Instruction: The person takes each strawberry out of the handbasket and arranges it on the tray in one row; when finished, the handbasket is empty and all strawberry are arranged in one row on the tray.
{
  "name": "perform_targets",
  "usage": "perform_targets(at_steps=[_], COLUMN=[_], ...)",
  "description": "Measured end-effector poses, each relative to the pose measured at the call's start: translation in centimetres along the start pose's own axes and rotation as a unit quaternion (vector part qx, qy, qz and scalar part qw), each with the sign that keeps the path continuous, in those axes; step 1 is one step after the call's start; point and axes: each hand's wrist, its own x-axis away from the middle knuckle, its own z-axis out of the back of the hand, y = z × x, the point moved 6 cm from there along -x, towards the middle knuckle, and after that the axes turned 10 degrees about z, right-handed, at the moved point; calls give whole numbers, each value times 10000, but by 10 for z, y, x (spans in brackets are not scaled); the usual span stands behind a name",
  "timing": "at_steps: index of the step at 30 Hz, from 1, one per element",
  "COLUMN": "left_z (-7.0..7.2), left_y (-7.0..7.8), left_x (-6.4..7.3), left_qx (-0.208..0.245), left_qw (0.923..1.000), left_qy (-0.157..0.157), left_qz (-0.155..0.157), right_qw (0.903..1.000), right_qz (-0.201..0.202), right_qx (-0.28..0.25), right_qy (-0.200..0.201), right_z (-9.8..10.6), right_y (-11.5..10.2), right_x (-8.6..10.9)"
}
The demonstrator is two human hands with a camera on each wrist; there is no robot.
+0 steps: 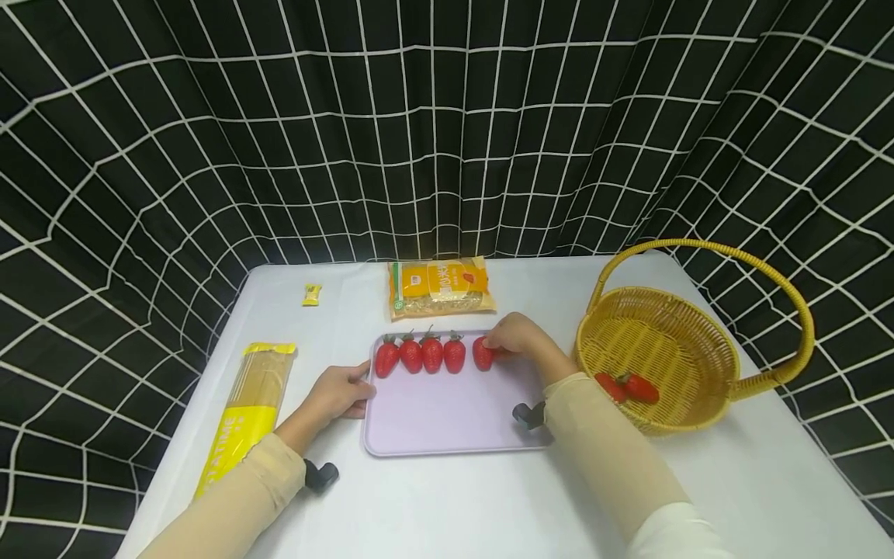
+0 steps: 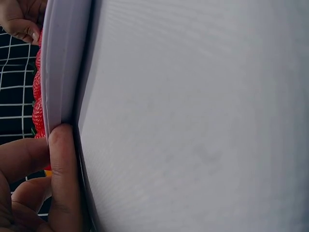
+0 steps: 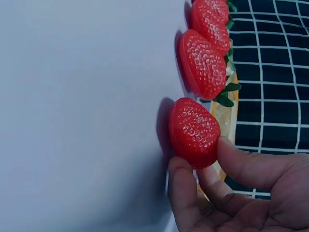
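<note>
My right hand (image 1: 520, 335) pinches a red strawberry (image 3: 194, 130) between thumb and fingers, over the back edge of a pale lilac tray (image 1: 450, 415). To its left, several other strawberries (image 1: 432, 355) stand in a row along that edge, green leaves toward the back. A small gap separates the held one from the row. At the tray's left rim, my left hand (image 1: 338, 392) grips the edge; the left wrist view shows its fingers (image 2: 63, 159) against the rim. A yellow wicker basket (image 1: 705, 326) on the right holds two more strawberries (image 1: 639, 387).
Behind the tray lies an orange and clear food bag (image 1: 443, 287). A long yellow-ended noodle packet (image 1: 247, 415) lies on the left, with a small yellow wrapped piece (image 1: 311, 295) farther back. The basket's tall handle (image 1: 761, 268) arches up. Black gridded cloth (image 1: 447, 140) surrounds the white table.
</note>
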Motion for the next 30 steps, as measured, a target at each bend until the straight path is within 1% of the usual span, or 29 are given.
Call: perform_targets(at_steps=[3, 11, 12, 15, 17, 19, 21, 23, 26, 28, 30], left_z=[-1, 0, 0, 0, 0, 0, 0, 0, 0, 1, 1], left_y=[0, 0, 0, 0, 1, 2, 2, 2, 2, 2, 2], left_x=[0, -1, 0, 1, 1, 1, 0, 0, 1, 1, 1], left_qx=[-22, -33, -32, -2, 10, 9, -9, -10, -68, -76, -91], left_qw=[10000, 10000, 9999, 9999, 9999, 10000, 10000, 9999, 9999, 9998, 9998], left_qy=[-19, -26, -33, -60, -57, -61, -55, -56, -53, -57, -63], left_qz=[-21, -86, -95, -103, -89, -78, -83, -104, -141, -155, -168], right_qw=[9999, 9995, 9991, 9983, 9970, 9949, 9907, 9836, 9745, 9704, 9677], right_qz=[-21, 102, 168, 390, 603, 798, 932, 1002, 899, 684, 360], right_qx=[103, 261, 336, 316, 283, -67, -449, -893, -1225, -1352, -1413], right_qy=[-14, -138, -186, -285, -402, -612, -879, -1207, -1650, -1880, -2054], right_z=[-3, -9, -9, -2, 11, 29, 54, 83, 126, 150, 167], right_y=[-3, -12, -13, -13, -12, -7, 2, 18, 51, 75, 100], right_x=[-1, 0, 0, 6, 14, 25, 36, 48, 62, 70, 77])
